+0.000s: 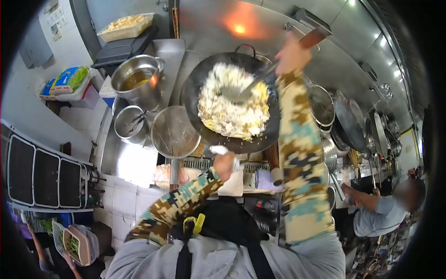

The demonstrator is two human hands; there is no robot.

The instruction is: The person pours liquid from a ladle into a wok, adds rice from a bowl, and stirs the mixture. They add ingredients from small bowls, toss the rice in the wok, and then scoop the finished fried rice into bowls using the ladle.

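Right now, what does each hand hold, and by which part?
Right hand: long grey metal stirring tool, by its handle near the brown end. Left hand: bunched white cloth at the near rim of the round black wok; what lies beneath is hidden.

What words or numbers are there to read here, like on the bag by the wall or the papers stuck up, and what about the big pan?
No word or number is clear enough to quote.
Blue and green bag: printed, but too blurred to read.
Small papers on the wall: too small to read.
Big pan: no writing that I can see.
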